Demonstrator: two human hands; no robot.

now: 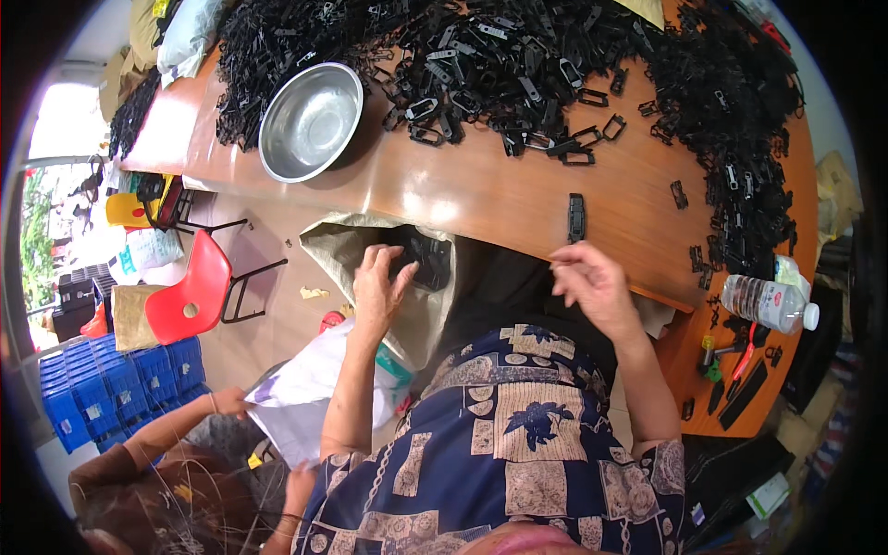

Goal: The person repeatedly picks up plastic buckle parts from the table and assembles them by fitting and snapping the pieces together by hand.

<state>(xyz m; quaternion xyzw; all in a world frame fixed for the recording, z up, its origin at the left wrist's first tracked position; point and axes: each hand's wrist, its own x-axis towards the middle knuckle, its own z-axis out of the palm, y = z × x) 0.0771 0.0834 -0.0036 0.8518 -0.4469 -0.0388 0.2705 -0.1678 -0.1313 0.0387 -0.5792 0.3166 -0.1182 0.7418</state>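
My left hand (377, 289) is over the mouth of a pale woven sack (338, 245), thumb and fingers apart, with nothing seen in it. Inside the sack lie black plastic parts (427, 259). By the table's front edge, my right hand (597, 285) has its fingers loosely bent and apart, and I see nothing held. Just beyond those fingertips, a single black oblong plastic part (576, 217) lies on the wooden table (518, 199). Several more parts like it form a big black heap (518, 74) farther back.
A steel bowl (312, 122) stands at the table's left. To the right are a plastic bottle (768, 303) and small tools (740, 370). At lower left, another person (176, 481) holds a white bag (305, 407). A red chair (191, 291) and blue crates (116, 388) stand beyond.
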